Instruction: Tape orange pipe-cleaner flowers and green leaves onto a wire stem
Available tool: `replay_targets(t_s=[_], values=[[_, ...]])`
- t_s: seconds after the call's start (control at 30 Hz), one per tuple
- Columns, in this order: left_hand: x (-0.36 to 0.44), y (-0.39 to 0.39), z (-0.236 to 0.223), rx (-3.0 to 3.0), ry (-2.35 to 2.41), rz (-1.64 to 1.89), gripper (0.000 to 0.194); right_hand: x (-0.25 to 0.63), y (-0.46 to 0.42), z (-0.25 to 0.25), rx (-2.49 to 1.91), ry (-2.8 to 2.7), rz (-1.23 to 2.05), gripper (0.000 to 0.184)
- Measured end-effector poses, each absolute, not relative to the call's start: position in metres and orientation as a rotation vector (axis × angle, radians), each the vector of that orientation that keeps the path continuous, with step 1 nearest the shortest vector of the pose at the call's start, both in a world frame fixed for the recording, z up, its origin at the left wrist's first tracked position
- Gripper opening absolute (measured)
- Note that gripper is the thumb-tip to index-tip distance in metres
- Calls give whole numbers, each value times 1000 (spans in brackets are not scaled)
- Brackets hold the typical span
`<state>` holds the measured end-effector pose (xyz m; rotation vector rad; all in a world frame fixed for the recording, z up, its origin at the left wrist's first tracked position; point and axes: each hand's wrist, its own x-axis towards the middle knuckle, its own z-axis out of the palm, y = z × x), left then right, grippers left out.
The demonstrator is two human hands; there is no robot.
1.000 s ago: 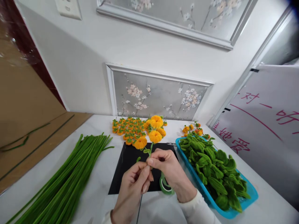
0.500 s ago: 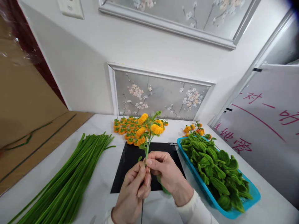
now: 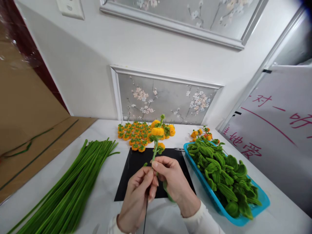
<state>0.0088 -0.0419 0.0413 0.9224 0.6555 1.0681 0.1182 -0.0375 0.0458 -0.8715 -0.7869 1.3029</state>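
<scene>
Upright over the black mat [image 3: 129, 175] stands a spray of fuzzy orange flowers [image 3: 157, 131] with a green bud at its top. My right hand [image 3: 172, 177] pinches its green stem [image 3: 155, 150] just under the blooms. Directly below, my left hand [image 3: 140, 187] is closed on the lower stem, its fingertips touching those of my right hand. A thin dark wire [image 3: 146, 211] runs down from the left fingers. A small green leaf tip [image 3: 145, 164] shows beside the left index finger. Partly hidden behind my right wrist is a round green object [image 3: 170, 195].
Long green pipe-cleaner stems [image 3: 80, 182] lie in a bundle at left. Small orange flower heads [image 3: 136, 133] stand in rows at the back. On the right, a blue basket [image 3: 240, 221] holds green fuzzy leaves [image 3: 226, 182]; behind it lie orange sprigs [image 3: 202, 133]. A metal tool [image 3: 179, 149] touches the mat's edge.
The flower spray has turned about its stem, so its blooms face differently and sit closer together. Both hands keep their pinch in nearly the same place.
</scene>
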Motion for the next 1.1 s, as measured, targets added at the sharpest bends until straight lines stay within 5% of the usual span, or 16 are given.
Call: replay_targets(t_s=[0.43,0.7,1.1], values=[[0,-33,34,699,350,778,28,126,-38,48,-780,-962,1383,21],[8,-41,44,945,610,1021,27,123,-41,57,-986,-932,1090,17],[8,-38,41,691,423,929,27,125,-39,46,-678,-786,1587,21]])
